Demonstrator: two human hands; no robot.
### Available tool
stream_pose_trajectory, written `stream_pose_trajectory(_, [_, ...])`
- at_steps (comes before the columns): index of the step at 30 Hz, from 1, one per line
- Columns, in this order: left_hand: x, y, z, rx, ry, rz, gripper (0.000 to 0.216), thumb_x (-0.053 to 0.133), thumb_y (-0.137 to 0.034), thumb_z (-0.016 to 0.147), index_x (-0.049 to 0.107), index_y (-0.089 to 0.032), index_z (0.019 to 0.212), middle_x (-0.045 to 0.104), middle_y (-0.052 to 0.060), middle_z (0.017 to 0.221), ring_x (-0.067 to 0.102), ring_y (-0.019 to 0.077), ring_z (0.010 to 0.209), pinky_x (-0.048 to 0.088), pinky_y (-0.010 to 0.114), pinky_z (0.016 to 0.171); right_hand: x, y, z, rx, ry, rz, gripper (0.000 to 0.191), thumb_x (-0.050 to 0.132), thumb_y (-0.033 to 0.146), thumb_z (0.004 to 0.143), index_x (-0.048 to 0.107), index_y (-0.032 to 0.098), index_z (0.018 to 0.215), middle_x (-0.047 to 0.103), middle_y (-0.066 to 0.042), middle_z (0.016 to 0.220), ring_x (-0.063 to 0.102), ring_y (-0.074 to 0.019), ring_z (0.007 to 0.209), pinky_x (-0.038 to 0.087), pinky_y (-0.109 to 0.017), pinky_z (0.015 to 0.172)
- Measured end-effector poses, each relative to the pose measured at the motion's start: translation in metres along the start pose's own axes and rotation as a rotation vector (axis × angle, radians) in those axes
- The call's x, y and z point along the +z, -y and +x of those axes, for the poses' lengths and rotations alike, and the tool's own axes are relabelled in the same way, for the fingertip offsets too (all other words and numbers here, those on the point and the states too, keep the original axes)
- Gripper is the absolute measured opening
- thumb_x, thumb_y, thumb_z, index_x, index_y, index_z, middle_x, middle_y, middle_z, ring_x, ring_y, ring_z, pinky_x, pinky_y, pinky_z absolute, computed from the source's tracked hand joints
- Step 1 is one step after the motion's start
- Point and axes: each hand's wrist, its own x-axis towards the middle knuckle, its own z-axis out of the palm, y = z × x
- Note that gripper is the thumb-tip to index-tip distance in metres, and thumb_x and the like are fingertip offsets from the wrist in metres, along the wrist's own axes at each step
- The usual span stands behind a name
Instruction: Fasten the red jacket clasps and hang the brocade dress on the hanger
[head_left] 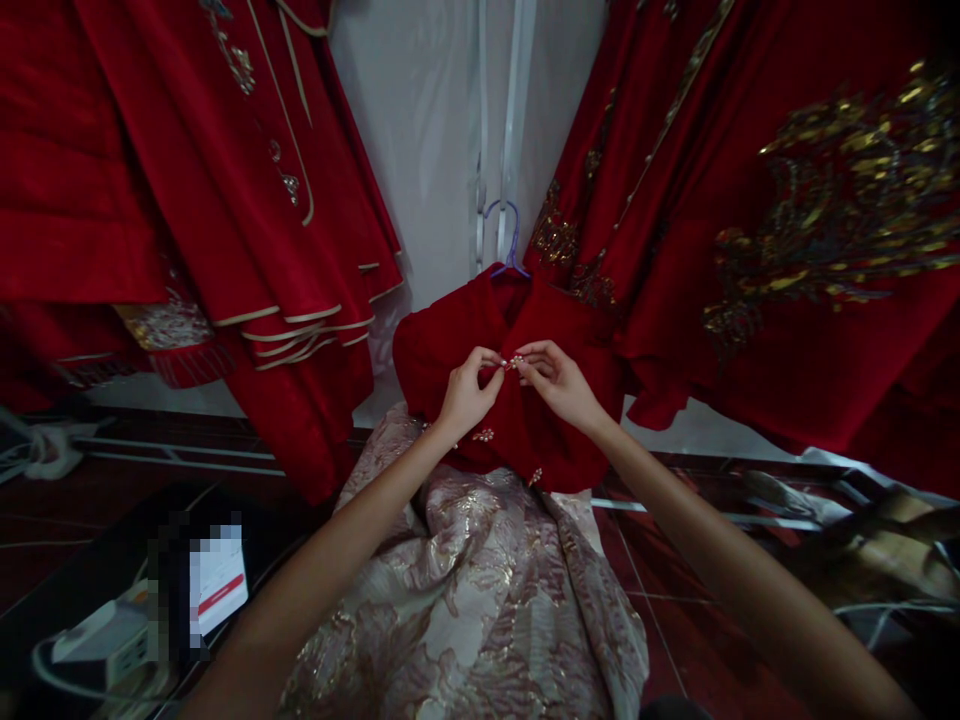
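Note:
A small red velvet jacket (450, 350) hangs on a purple hanger (511, 238) in front of me, over a pale pink and gold brocade skirt (480, 590). Both my hands meet at the jacket's front opening. My left hand (466, 392) pinches the left edge with fingers closed. My right hand (553, 380) pinches the right edge, fingertips on a small beaded clasp (516, 362). Two more beaded clasps (484, 435) sit lower on the jacket front.
Long red garments with cream trim (247, 220) hang at left. Red robes with gold embroidery (825, 220) hang at right. A white wall (435, 130) is behind. A dark tiled floor (675, 570), a white power strip (112, 640) and cables lie at lower left.

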Motion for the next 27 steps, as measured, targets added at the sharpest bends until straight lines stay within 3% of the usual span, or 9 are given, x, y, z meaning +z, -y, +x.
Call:
stream_pose_trajectory(9, [-0.016,-0.013,0.003,0.085,0.2,0.081,0.015,0.045,-0.017,0.085,0.05,-0.022,0.098,0.063,0.001,0.092,0.061,0.0124,0.084,0.046,0.026,0.08,0.002,0.008,-0.004,-0.095,-0.126,-0.254,0.024,0.058,0.039,0.081,0.054,0.019,0.094,0.063,-0.005,0.087,0.063,-0.0145,0.076,0.056,-0.028,0.067])
stream_pose_trajectory(15, [-0.016,-0.017,0.011,0.05,0.195,0.112,0.013,0.052,-0.032,0.083,0.051,-0.022,0.091,0.063,0.0,0.085,0.059,0.012,0.076,0.046,0.023,0.069,0.004,0.015,-0.005,-0.101,-0.149,-0.251,0.024,0.059,0.038,0.081,0.061,0.018,0.093,0.067,-0.006,0.092,0.065,-0.0155,0.079,0.056,-0.029,0.07])
stream_pose_trajectory(27, [-0.014,-0.018,0.011,0.076,0.229,0.037,0.004,0.049,-0.019,0.081,0.05,-0.019,0.085,0.058,-0.002,0.073,0.056,0.009,0.067,0.042,0.019,0.064,-0.001,0.016,-0.004,-0.03,-0.087,-0.146,0.037,0.069,0.042,0.071,0.064,0.016,0.096,0.068,-0.007,0.087,0.065,-0.0175,0.08,0.055,-0.034,0.076])
